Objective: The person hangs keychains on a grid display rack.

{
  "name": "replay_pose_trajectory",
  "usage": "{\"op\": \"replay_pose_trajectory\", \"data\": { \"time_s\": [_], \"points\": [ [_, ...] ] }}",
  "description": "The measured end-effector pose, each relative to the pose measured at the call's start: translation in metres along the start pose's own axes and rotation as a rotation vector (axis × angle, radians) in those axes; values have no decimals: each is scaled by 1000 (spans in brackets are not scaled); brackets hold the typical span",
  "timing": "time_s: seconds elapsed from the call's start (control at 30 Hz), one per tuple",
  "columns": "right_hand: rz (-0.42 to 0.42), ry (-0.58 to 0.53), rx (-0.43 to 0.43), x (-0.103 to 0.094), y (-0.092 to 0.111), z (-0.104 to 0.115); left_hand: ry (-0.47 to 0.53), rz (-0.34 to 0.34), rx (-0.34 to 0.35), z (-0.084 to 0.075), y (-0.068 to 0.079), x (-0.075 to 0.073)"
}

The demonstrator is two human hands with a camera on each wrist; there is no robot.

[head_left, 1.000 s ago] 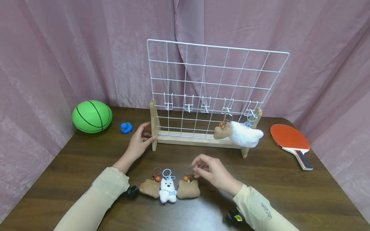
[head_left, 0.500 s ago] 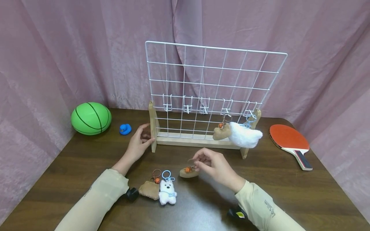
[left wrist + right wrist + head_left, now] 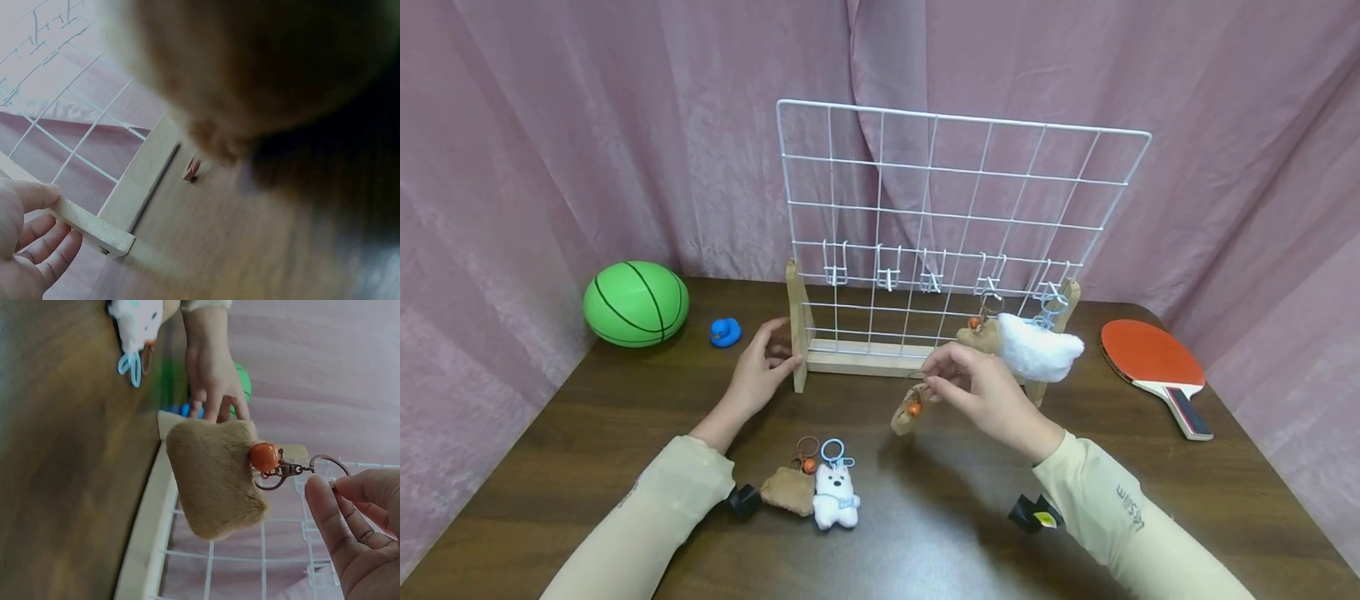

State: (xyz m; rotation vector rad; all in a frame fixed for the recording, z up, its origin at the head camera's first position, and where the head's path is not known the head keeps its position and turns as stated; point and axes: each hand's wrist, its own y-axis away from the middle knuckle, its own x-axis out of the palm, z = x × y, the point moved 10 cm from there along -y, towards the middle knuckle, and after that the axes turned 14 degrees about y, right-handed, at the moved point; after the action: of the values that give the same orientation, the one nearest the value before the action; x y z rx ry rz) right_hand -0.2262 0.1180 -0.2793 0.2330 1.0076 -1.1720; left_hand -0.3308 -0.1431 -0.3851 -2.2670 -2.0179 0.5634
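- Right hand (image 3: 988, 396): thumb and fingertips together, pinching the ring (image 3: 329, 457).
- Plush (image 3: 212, 481): the brown pad hanging off that pinch, below and left of the fingertips in the head view, clear of the table (image 3: 1150, 517).
- Bead (image 3: 264, 457) and clasp (image 3: 289, 469): between pinch and pad.
- Handling (judged): light, soft, not fragile; the pad should swing freely and the metal links pivot, perhaps slippery. Best hold: the ring's far edge, leaving its opening free; squeezing the pad would steer it poorly.
- Left hand (image 3: 760, 371): left of the pinch, thumb and fingers clasped about the rack's end post (image 3: 798, 333).
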Motion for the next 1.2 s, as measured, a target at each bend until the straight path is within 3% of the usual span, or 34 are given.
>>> {"op": "replay_pose_trajectory", "data": {
  "time_s": [0.33, 0.43, 0.57, 0.7, 1.2],
  "points": [
    [-41, 155, -2, -30, -18, 5, 12, 5, 5, -1, 0, 2],
    [-53, 181, -2, -37, -22, 7, 8, 7, -5, -13, 4, 4],
    [-65, 196, 8, -44, -28, 10, 8, 9, -15, -14, 4, 4],
    [-74, 231, 25, -50, -35, 10, 1, 7, -4, -1, 0, 1],
    [-103, 268, 107, -68, -55, 1, -15, 5, 7, -1, -1, 0]
  ]
}}
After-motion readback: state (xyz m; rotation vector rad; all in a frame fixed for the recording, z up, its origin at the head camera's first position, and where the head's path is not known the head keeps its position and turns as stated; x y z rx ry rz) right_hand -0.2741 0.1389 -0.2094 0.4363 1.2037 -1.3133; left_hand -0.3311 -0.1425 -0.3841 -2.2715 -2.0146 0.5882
